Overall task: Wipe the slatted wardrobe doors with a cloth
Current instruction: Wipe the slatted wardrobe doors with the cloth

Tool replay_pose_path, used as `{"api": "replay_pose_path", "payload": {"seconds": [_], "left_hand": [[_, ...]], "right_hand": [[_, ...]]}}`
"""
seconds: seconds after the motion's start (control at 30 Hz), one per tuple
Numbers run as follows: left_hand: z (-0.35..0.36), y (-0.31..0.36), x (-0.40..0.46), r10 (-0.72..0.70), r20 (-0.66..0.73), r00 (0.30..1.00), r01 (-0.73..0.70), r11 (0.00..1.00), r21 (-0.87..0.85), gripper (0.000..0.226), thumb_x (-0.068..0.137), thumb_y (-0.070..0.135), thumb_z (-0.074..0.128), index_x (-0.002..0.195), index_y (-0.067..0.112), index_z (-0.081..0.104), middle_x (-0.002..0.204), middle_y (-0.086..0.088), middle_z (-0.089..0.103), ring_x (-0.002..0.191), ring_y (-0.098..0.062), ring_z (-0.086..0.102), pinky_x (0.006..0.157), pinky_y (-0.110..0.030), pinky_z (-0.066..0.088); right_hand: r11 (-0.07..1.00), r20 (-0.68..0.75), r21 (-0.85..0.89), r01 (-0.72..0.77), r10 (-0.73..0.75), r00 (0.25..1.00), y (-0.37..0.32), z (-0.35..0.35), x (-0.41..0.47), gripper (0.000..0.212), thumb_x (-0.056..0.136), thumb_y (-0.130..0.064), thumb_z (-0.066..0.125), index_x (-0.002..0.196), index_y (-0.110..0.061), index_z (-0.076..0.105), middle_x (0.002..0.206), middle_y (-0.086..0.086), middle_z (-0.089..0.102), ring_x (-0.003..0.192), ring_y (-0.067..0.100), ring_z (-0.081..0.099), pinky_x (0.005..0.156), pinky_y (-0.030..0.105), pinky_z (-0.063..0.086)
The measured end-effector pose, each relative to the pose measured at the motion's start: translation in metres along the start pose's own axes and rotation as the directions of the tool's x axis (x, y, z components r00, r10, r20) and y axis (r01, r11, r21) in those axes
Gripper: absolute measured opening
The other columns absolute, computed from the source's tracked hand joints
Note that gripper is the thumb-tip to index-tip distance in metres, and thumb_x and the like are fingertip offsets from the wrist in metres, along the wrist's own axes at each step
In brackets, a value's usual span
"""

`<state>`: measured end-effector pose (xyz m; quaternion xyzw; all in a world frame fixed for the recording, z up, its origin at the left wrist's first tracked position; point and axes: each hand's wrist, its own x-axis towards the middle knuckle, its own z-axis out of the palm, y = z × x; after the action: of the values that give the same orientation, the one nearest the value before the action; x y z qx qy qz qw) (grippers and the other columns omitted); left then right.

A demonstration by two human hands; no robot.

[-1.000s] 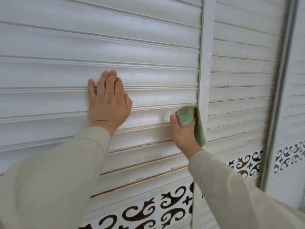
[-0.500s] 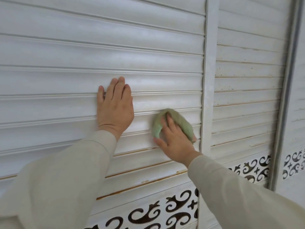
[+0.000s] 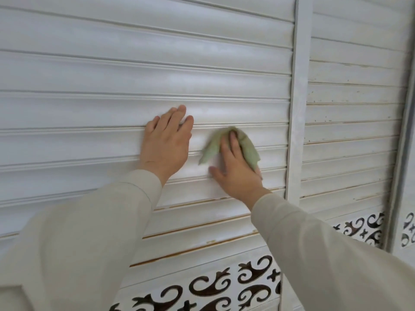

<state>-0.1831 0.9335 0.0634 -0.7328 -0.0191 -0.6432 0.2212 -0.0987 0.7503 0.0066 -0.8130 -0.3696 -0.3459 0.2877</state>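
Slatted wardrobe door [image 3: 224,70]: braced by flat, empty left hand [image 3: 166,147]. Green cloth [image 3: 247,147]: pressed under right hand [image 3: 235,173], fingers spread. Strokes best kept along each slat.

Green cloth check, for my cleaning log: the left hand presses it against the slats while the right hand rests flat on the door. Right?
Not quite: the hands are swapped. In the head view the right hand presses the green cloth on the slats, while the left hand rests flat.
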Motion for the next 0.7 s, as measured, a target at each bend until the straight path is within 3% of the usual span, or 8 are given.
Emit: {"api": "replay_pose_path", "payload": {"seconds": [0.07, 0.13, 0.17, 0.3, 0.43, 0.5, 0.6, 0.7], "left_hand": [[-0.008, -0.009, 0.0, 0.048, 0.038, 0.998, -0.048, 0.999, -0.007, 0.037, 0.092, 0.019, 0.058, 0.128, 0.02, 0.058, 0.148, -0.003, 0.049, 0.133, -0.024, 0.043, 0.099, -0.039, 0.027], [-0.012, -0.012, 0.001, 0.045, 0.073, 0.996, -0.042, 0.998, -0.037, 0.041, 0.089, 0.015, 0.06, 0.129, 0.021, 0.058, 0.149, -0.002, 0.048, 0.133, -0.025, 0.045, 0.097, -0.038, 0.026], [-0.014, -0.011, 0.001, 0.035, 0.087, 0.996, -0.031, 0.999, -0.045, 0.044, 0.087, 0.013, 0.061, 0.13, 0.022, 0.058, 0.15, -0.002, 0.047, 0.133, -0.025, 0.045, 0.097, -0.038, 0.026], [-0.013, -0.007, 0.0, -0.01, 0.122, 0.992, 0.015, 0.999, -0.039, 0.049, 0.086, 0.011, 0.062, 0.134, 0.021, 0.057, 0.152, -0.003, 0.045, 0.136, -0.026, 0.042, 0.105, -0.04, 0.025], [-0.013, -0.006, -0.008, 0.025, 0.166, 0.986, -0.021, 0.999, -0.029, 0.05, 0.095, 0.023, 0.052, 0.144, 0.018, 0.048, 0.157, -0.006, 0.038, 0.144, -0.027, 0.034, 0.114, -0.046, 0.022], [-0.011, -0.004, -0.015, 0.023, 0.187, 0.982, -0.022, 1.0, -0.008, 0.052, 0.098, 0.032, 0.047, 0.148, 0.017, 0.043, 0.159, -0.007, 0.034, 0.147, -0.027, 0.029, 0.117, -0.05, 0.019], [-0.007, 0.002, -0.025, -0.023, 0.196, 0.98, 0.018, 0.999, 0.027, 0.055, 0.102, 0.038, 0.041, 0.152, 0.017, 0.036, 0.162, -0.006, 0.027, 0.15, -0.026, 0.02, 0.119, -0.053, 0.012], [-0.002, 0.005, -0.027, -0.046, 0.191, 0.98, 0.039, 0.998, 0.039, 0.056, 0.102, 0.04, 0.035, 0.154, 0.018, 0.031, 0.163, -0.005, 0.023, 0.151, -0.026, 0.017, 0.119, -0.053, 0.006]], "right_hand": [[0.972, -0.098, 0.127, -0.197, 0.21, 0.973, 0.011, -0.018, 0.02, 0.077, 0.094, -0.044, 0.052, 0.157, -0.022, 0.013, 0.165, 0.003, -0.01, 0.151, 0.027, 0.001, 0.12, 0.04, 0.011], [0.943, -0.09, 0.18, -0.28, 0.299, 0.95, 0.008, -0.024, 0.029, 0.072, 0.095, -0.041, 0.048, 0.156, -0.015, 0.021, 0.165, 0.012, -0.002, 0.151, 0.034, -0.001, 0.122, 0.042, 0.007], [0.945, -0.069, 0.178, -0.274, 0.289, 0.955, 0.001, -0.023, 0.027, 0.072, 0.094, -0.043, 0.045, 0.156, -0.013, 0.021, 0.164, 0.014, 0.0, 0.151, 0.034, -0.003, 0.122, 0.042, 0.005], [0.994, 0.055, 0.105, 0.02, -0.026, 0.998, -0.026, 0.0, -0.011, 0.066, 0.098, -0.033, 0.048, 0.156, -0.016, 0.022, 0.165, 0.01, -0.002, 0.151, 0.035, -0.001, 0.122, 0.043, 0.007], [0.988, 0.019, 0.152, -0.031, 0.029, 0.999, -0.01, 0.004, -0.025, 0.057, 0.103, -0.037, 0.04, 0.155, -0.02, 0.027, 0.166, 0.002, 0.0, 0.15, 0.025, 0.014, 0.119, 0.036, 0.019], [0.973, -0.024, 0.162, -0.164, 0.17, 0.985, 0.01, 0.002, -0.025, 0.054, 0.104, -0.035, 0.039, 0.152, -0.013, 0.032, 0.165, 0.01, 0.002, 0.147, 0.033, 0.02, 0.12, 0.038, 0.019], [0.863, 0.003, 0.223, -0.454, 0.465, 0.885, 0.045, 0.004, -0.029, 0.055, 0.104, -0.036, 0.031, 0.151, -0.007, 0.034, 0.164, 0.016, 0.003, 0.147, 0.036, 0.017, 0.122, 0.042, 0.011], [0.765, 0.02, 0.274, -0.583, 0.601, 0.799, 0.061, 0.016, -0.048, 0.052, 0.102, -0.02, 0.033, 0.147, 0.007, 0.034, 0.154, 0.029, 0.027, 0.144, 0.041, 0.023, 0.122, 0.047, 0.008]]}}
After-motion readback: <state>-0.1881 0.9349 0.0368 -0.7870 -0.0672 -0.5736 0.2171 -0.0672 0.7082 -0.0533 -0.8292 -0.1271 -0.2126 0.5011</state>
